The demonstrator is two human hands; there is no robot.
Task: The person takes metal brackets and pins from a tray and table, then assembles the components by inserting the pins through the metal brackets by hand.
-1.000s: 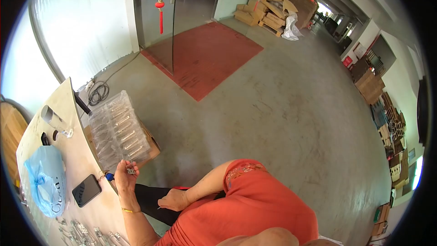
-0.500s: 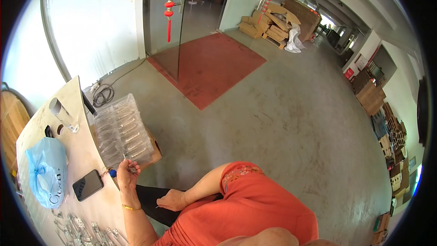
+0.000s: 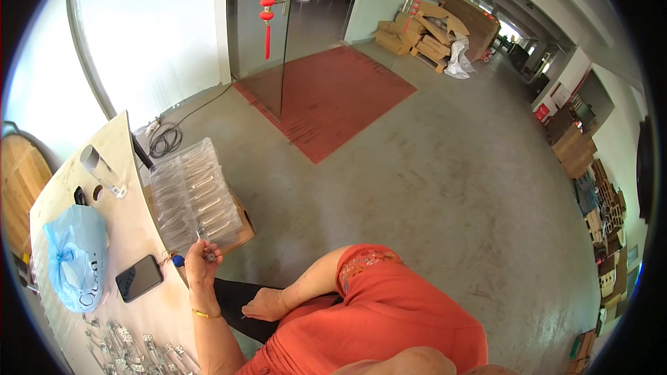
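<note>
My left hand (image 3: 203,264), with a gold bracelet at the wrist, is at the near edge of a clear plastic tray (image 3: 182,198). Its fingers are closed on a small metal part (image 3: 210,256) whose exact kind is too small to make out. The tray has long slots, several with slim metal pieces, and sits on a cardboard box (image 3: 244,230). Over my dark-trousered lap, my right hand (image 3: 265,305) is closed, palm hidden; a tiny pale tip shows at its fingers. Many loose metal parts (image 3: 125,347) lie on the table at the lower left.
On the table (image 3: 149,236) are a black phone (image 3: 139,278) with a blue charm, a blue plastic bag (image 3: 76,257) and a clear cylinder (image 3: 103,171). A coiled cable (image 3: 165,141) lies on the floor beyond. A red mat (image 3: 326,101) fronts the glass door.
The whole view has shifted slightly, moving the scene a little to the right. My left hand remains at the tray's near edge, and my right hand stays over my lap.
</note>
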